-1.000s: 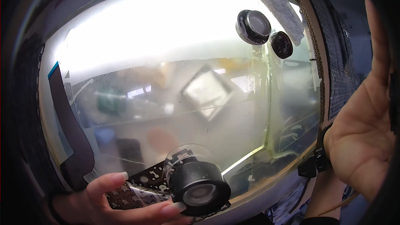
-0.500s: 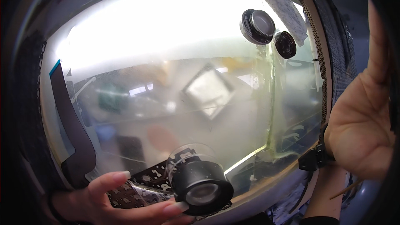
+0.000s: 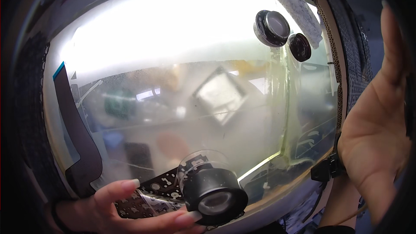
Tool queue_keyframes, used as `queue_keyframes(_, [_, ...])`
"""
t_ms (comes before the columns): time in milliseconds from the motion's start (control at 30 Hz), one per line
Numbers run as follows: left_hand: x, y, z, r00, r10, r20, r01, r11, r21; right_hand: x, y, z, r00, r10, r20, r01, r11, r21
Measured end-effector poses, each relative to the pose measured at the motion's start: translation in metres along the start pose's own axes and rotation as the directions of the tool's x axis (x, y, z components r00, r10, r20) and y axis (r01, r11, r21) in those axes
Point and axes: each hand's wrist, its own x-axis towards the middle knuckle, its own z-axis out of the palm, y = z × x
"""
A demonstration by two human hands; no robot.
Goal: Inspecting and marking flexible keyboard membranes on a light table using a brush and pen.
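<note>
My left hand (image 3: 130, 210) lies at the lower left with its fingers stretched and apart. One fingertip touches the side of a black loupe (image 3: 216, 190) with a clear skirt. Under the hand and loupe is a dark flexible circuit sheet (image 3: 162, 186) with light traces; its ribbon tail (image 3: 71, 112) runs up the left side to a blue tip. My right hand (image 3: 372, 134) is raised at the right edge, palm showing and one digit stretched upward, with nothing seen in it. Its other fingers are hidden by the dark rim.
A glossy translucent work surface (image 3: 247, 143) reflects a bright lamp. At the far right sit a second loupe (image 3: 272, 28) and a small dark round cap (image 3: 299, 47), beside a grey speckled strip (image 3: 294, 8). A pale diamond shape (image 3: 221, 95) shows blurred. Cardboard (image 3: 331, 52) edges the right side.
My right hand has turned a little and its digit has dropped slightly, with more of the wrist side showing. The whole view has shifted slightly. My left hand stays beside the loupe.
</note>
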Motion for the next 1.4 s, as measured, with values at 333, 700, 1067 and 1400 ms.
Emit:
queue_keyframes(333, [0.038,-0.015,-0.004,0.94,-0.116,-0.322,0.012,0.952,-0.307,0.005,-0.004,-0.006,1.0,0.012,-0.017,-0.013,1.0,-0.01])
queue_keyframes(700, [0.028,-0.011,0.0,0.971,0.012,-0.237,-0.039,0.993,-0.112,0.018,0.006,-0.003,0.999,0.046,-0.005,-0.045,0.999,0.004])
queue_keyframes(1067, [0.025,0.007,0.017,0.848,-0.302,-0.435,0.131,0.915,-0.381,-0.005,0.009,0.0,0.847,0.305,0.435,-0.378,0.921,0.091])
queue_keyframes(1400, [0.047,0.024,0.007,0.772,-0.531,-0.35,0.379,0.826,-0.416,-0.017,0.011,0.007,0.896,0.214,0.388,-0.192,0.977,-0.097])
